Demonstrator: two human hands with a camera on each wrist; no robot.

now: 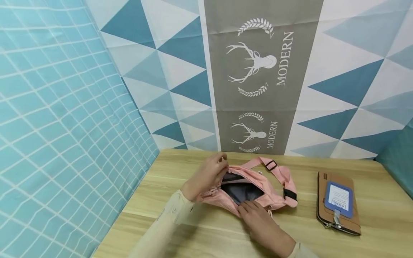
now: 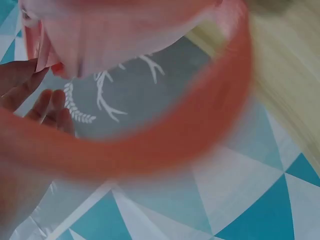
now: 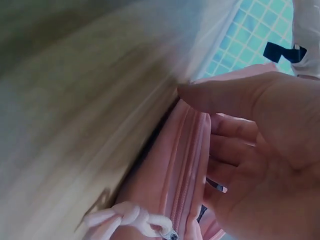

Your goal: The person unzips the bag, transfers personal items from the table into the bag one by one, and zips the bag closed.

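Note:
A pink waist bag lies on the wooden table with its zipped mouth spread wide, showing a dark grey lining. At the far left rim of the mouth, my left hand pinches the fabric between thumb and fingers; the left wrist view shows the pinched pink edge too. My right hand holds the near rim, thumb outside and fingers inside the opening. A zipper with a pale cord pull runs along that side in the right wrist view.
The bag's pink strap, with a black slider and buckle, loops behind it to the right. Farther right lies a brown wallet with a blue card holder on top. Patterned cloth rises behind the table, blue grid cloth at left.

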